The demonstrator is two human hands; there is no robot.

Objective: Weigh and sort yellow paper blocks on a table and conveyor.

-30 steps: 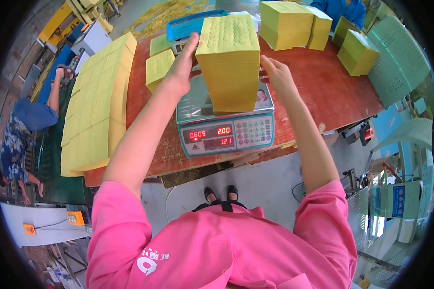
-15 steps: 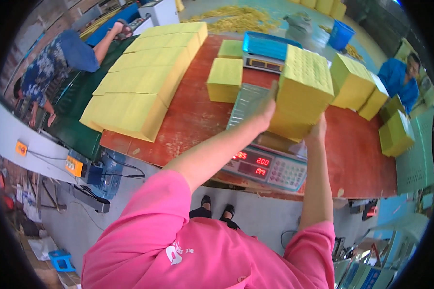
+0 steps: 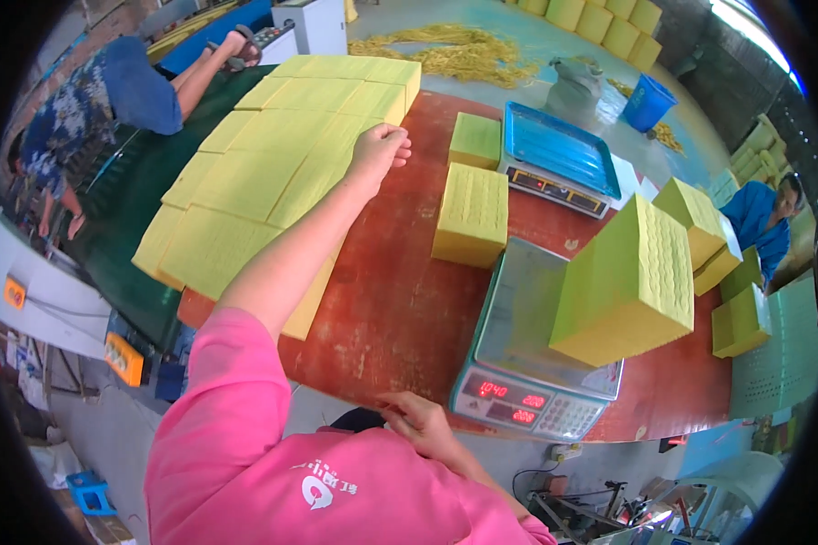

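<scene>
My left hand (image 3: 379, 156) is above the right edge of the long row of yellow paper stacks (image 3: 245, 177), its fingers curled in with nothing visible in them. A tall stack of yellow paper (image 3: 613, 291) with a wavy-edged top stands on the metal pan of a counting scale (image 3: 518, 300), untouched by either hand. Red digits glow on the scale's front panel. My right hand (image 3: 418, 421) is low at the table's front edge, close to my pink shirt. It holds nothing I can see, and its fingers are loosely bent and apart.
A smaller yellow stack (image 3: 473, 213) stands left of the scale, beside a second scale with a blue tray (image 3: 559, 150). More stacks (image 3: 691, 218) line the right, near a person in blue (image 3: 759, 218). Another person (image 3: 91, 118) bends over the green conveyor (image 3: 123, 195).
Both hands have let go of the tall paper stack, now on the scale. My left hand has moved left, my right hand back toward my body. The display digits differ, and the view has shifted.
</scene>
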